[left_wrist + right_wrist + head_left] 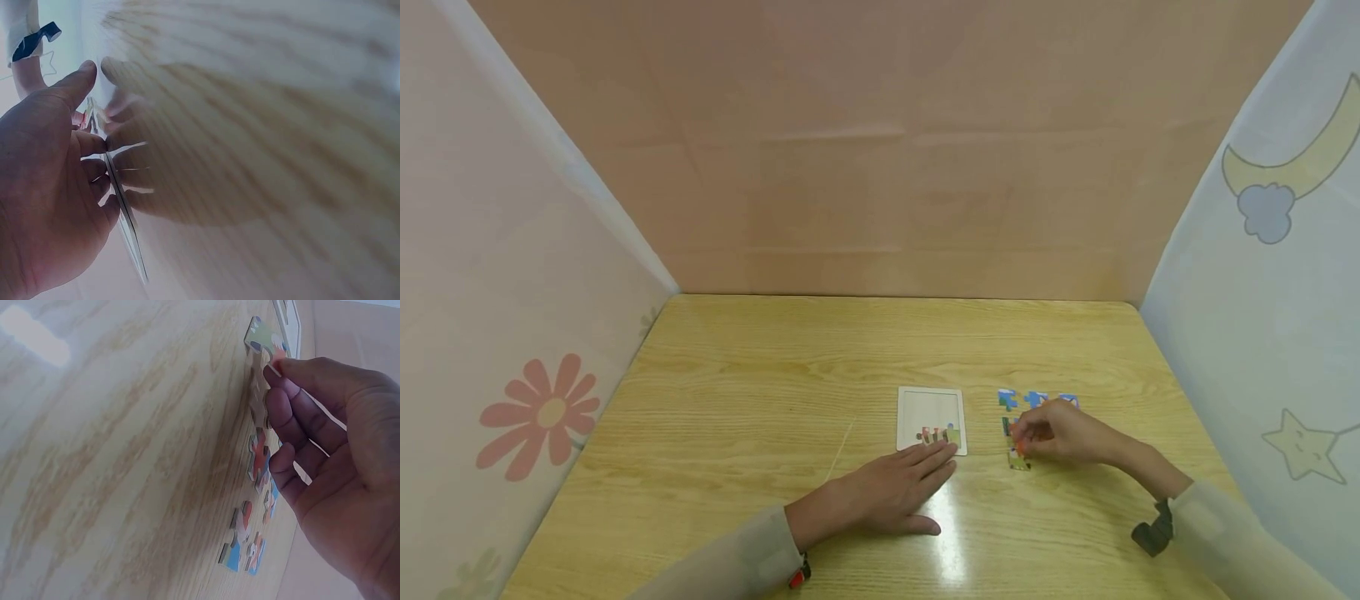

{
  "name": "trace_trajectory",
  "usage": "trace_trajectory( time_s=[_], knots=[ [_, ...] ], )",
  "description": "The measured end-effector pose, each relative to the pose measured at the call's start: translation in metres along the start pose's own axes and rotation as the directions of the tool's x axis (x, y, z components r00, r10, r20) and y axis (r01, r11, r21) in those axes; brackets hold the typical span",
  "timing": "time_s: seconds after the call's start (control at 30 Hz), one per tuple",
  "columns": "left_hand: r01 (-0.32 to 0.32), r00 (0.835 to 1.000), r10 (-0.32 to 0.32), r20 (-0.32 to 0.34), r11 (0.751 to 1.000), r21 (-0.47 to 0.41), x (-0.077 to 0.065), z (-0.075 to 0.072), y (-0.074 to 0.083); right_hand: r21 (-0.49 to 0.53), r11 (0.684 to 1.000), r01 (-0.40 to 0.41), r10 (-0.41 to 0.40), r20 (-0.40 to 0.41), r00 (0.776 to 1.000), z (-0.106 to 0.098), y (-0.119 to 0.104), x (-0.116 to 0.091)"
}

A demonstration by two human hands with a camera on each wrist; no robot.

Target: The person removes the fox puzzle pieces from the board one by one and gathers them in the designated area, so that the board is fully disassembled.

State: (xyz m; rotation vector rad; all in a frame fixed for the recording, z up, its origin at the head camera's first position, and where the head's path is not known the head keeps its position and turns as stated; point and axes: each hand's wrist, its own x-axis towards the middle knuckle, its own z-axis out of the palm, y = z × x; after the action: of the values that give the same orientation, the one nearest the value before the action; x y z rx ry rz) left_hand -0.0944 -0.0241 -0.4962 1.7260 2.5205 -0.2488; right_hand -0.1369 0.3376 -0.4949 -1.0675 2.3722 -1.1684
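Note:
A small white-rimmed puzzle tray [928, 408] lies on the table, with joined jigsaw pieces [936, 435] in its lower right corner. My left hand [898, 492] lies with straight fingers over the tray's near edge, fingertips by those pieces. In the left wrist view, the fingers meet the tray's thin edge [128, 225]. To the right of the tray, my right hand [1063, 433] pinches an orange-red puzzle piece [279, 356] between thumb and forefinger, mostly hidden by the fingertips. A greenish piece [262, 334] lies close beside it.
Loose blue-toned pieces, among them one at the left [1007, 399] and one beside it [1036, 398], lie beyond my right hand. More pieces [257, 456] show under its fingers. A tan cloth wall [880, 167] rises behind the wooden table [760, 367], with pale printed cloths at both sides.

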Motion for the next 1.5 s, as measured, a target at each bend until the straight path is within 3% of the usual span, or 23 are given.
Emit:
trace_trajectory(
  time_s=[0.67, 1.07, 1.5],
  knots=[
    [0.017, 1.000, -0.017, 0.001, 1.000, -0.021, -0.001, -0.002, 0.001, -0.134, 0.991, 0.005, -0.009, -0.030, 0.999, 0.003, -0.002, 0.002],
    [0.006, 1.000, -0.006, -0.017, 1.000, 0.006, 0.000, -0.002, 0.002, -0.131, 0.991, -0.001, -0.005, -0.041, 0.999, -0.001, -0.004, 0.003],
    [0.004, 0.999, -0.003, -0.034, 1.000, 0.020, 0.005, 0.001, 0.009, -0.164, 0.986, 0.011, -0.019, -0.050, 0.999, -0.001, -0.010, 0.028]
  ],
)
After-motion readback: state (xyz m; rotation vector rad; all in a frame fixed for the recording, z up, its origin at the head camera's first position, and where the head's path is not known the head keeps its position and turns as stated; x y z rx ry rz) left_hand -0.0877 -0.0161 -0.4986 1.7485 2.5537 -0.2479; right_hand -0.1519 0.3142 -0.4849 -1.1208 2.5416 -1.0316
